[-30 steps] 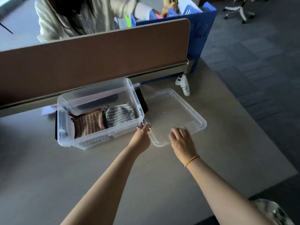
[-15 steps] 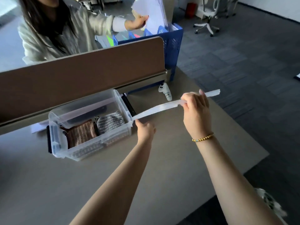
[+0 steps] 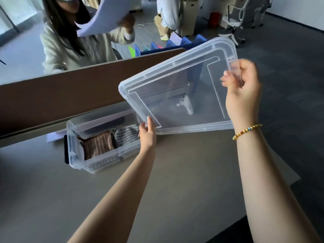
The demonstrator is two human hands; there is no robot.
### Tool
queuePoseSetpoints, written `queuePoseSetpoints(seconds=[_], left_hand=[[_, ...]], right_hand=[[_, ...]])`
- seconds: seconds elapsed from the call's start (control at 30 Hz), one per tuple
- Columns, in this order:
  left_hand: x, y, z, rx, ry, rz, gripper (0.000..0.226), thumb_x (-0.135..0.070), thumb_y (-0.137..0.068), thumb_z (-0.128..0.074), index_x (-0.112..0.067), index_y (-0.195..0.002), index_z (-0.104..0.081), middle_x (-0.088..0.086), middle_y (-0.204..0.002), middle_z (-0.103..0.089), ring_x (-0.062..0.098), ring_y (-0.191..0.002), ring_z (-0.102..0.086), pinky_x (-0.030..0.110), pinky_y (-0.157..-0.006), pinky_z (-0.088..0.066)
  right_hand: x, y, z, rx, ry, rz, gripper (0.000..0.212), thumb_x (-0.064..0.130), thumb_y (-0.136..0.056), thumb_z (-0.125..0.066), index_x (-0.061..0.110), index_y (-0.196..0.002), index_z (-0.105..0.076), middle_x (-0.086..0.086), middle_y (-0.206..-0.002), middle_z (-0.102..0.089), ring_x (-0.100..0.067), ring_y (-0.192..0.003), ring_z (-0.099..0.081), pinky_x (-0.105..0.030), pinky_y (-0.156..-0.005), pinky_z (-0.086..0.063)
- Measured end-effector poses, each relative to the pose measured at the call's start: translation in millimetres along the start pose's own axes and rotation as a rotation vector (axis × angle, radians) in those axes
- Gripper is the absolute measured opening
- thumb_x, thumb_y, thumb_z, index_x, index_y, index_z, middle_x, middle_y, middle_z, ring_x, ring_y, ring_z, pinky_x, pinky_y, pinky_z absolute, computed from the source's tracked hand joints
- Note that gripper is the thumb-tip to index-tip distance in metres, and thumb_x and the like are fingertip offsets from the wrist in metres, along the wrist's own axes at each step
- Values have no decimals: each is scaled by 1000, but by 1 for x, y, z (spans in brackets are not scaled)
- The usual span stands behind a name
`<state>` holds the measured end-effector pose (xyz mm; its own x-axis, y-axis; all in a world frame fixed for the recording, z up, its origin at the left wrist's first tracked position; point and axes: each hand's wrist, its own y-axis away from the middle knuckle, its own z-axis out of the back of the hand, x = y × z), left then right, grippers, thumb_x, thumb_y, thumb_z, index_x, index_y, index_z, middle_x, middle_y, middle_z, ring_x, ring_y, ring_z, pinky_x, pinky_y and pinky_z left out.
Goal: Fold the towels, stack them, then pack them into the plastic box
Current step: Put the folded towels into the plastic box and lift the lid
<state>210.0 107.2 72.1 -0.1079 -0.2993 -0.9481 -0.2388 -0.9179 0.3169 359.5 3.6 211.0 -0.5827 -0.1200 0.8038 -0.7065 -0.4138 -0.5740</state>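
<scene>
From the head camera, the plastic box (image 3: 98, 155) is clear and lidless and stands on the grey desk (image 3: 157, 181) close to the far edge, just in front of the brown divider panel (image 3: 61, 95). Two folded towels lie side by side on its floor: a brown striped towel (image 3: 98, 144) toward the box's left half and a grey patterned towel (image 3: 126, 135) toward its right half, touching each other. The clear lid (image 3: 178, 95) is held in the air above the desk, tilted, with its near left corner low by the box's right end and its far right corner high.

The left hand (image 3: 147, 135) pinches the lid's low near corner, thumb on the upper face and the other fingers hidden beneath it. The right hand (image 3: 242, 90) grips the lid's high right edge, fingers curled over the rim; a gold bead bracelet (image 3: 247, 131) circles that wrist. Both forearms reach in from the desk's near edge.

Seen through the lid, a small white controller (image 3: 185, 104) lies on the desk near the far right corner. A sheet of paper (image 3: 54, 136) and a dark flat object (image 3: 66, 149) lie against the box's left end. Beyond the divider a person in a pale top (image 3: 75, 48) holds up white sheets (image 3: 105, 16), and a blue file rack (image 3: 175, 44) stands at the divider's right end, partly hidden by the lid. White office chairs (image 3: 242, 18) stand on the dark carpet farther back.
</scene>
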Motion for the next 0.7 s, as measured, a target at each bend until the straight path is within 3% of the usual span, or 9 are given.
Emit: queuePoseSetpoints(seconds=[0.17,0.23,0.3,0.37,0.43,0.5,0.6,0.7], left_hand=[[-17,-26,68,-223,-8,-181,42,-51,-93,-42,-10,-96,-49,2,-83,-55,13,-71,-51,28,-68,-41],[-19,-38,99,-353,-73,-206,51,-56,-89,-43,-7,-77,-49,9,-69,-53,20,-64,-50,33,-68,-44],[-17,-45,132,-490,-178,-159,50,-55,-91,-42,-11,-67,-44,12,-67,-55,28,-71,-55,38,-74,-45],[-14,-44,162,-578,-256,-111,44,-49,-95,-39,-11,-73,-48,21,-83,-63,36,-87,-61,40,-80,-46],[-12,-43,188,-636,-346,-69,45,-44,-97,-36,-4,-87,-54,25,-99,-64,39,-97,-59,38,-81,-44],[-10,-44,209,-666,-455,-11,48,-39,-99,-34,4,-102,-56,25,-110,-62,40,-105,-56,39,-85,-42],[1,-51,236,-648,-603,64,44,-29,-100,-33,8,-111,-54,29,-118,-57,43,-113,-50,41,-92,-39],[19,-57,248,-634,-721,55,42,-23,-100,-32,9,-106,-58,31,-116,-56,43,-113,-48,42,-94,-37]], right_hand=[[-11,-4,-40,4,-130,-155,19,10,-91,-51,29,-92,-49,-4,-81,-57,7,-59,-59,-7,-58,-44],[-27,1,-66,32,-142,-269,16,10,-92,-53,21,-103,-55,-7,-84,-58,8,-55,-57,-7,-53,-42],[-42,13,-98,109,-109,-366,29,13,-93,-53,12,-122,-56,-5,-93,-57,5,-63,-58,-14,-58,-46],[-52,32,-131,243,-42,-414,40,12,-94,-52,9,-134,-49,-3,-98,-55,-10,-83,-58,-25,-74,-51],[-60,58,-159,376,27,-448,44,6,-95,-47,5,-139,-43,-12,-103,-57,-20,-95,-53,-33,-91,-46],[-70,80,-183,486,108,-480,43,5,-97,-43,5,-140,-40,-17,-126,-56,-24,-113,-54,-35,-103,-41],[-85,103,-207,628,276,-480,43,9,-97,-41,8,-140,-42,-16,-133,-55,-34,-121,-52,-40,-102,-42],[-98,120,-219,732,543,-340,43,12,-98,-38,7,-141,-40,-21,-134,-52,-37,-124,-46,-40,-102,-36]])
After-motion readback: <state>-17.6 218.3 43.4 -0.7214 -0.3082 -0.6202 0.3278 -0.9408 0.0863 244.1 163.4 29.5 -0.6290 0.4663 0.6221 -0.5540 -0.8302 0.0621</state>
